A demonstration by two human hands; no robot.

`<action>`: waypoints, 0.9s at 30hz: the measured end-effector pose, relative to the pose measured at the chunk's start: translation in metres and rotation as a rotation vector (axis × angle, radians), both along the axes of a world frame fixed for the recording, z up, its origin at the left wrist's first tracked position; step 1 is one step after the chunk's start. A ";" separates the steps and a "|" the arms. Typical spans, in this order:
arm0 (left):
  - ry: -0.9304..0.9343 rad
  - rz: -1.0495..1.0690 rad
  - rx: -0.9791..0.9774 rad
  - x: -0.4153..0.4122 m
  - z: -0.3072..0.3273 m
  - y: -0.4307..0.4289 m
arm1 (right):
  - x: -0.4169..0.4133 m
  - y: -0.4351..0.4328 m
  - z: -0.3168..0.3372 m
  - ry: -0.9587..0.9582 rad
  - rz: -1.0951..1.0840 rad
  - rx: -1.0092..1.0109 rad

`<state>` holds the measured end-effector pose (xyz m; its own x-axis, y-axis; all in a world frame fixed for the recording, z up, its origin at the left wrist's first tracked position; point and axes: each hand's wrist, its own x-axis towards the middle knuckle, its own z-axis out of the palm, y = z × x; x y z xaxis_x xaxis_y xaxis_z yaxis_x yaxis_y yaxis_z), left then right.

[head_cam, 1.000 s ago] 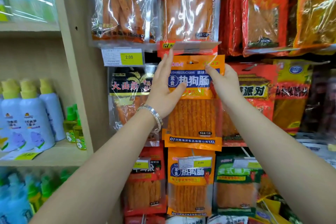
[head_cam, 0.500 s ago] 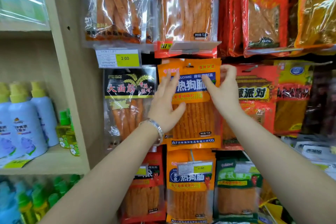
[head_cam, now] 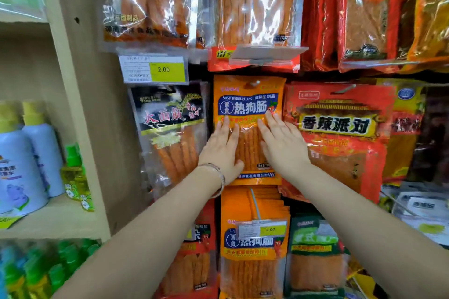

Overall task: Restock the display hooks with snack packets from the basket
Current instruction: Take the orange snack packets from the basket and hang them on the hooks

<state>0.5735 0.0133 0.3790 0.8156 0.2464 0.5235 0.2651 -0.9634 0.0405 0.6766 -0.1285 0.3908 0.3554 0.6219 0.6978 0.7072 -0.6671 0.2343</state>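
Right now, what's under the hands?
The orange packet: the left hand and right hand lie flat on its window of sticks. The right hand's edge also covers part of the red packet. Anything behind the packets is hidden.

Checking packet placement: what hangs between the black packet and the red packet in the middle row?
In the head view, the orange packet hangs there, left hand and right hand resting flat on it.
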 end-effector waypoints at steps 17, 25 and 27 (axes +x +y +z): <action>0.209 -0.112 -0.202 0.011 0.034 -0.008 | -0.022 0.001 0.029 0.619 0.140 0.238; -0.264 -0.426 -0.584 -0.120 -0.073 -0.060 | -0.123 -0.078 -0.071 0.842 0.271 0.662; -0.124 -0.354 -0.728 -0.161 -0.131 -0.073 | -0.153 -0.097 -0.124 1.003 0.250 0.646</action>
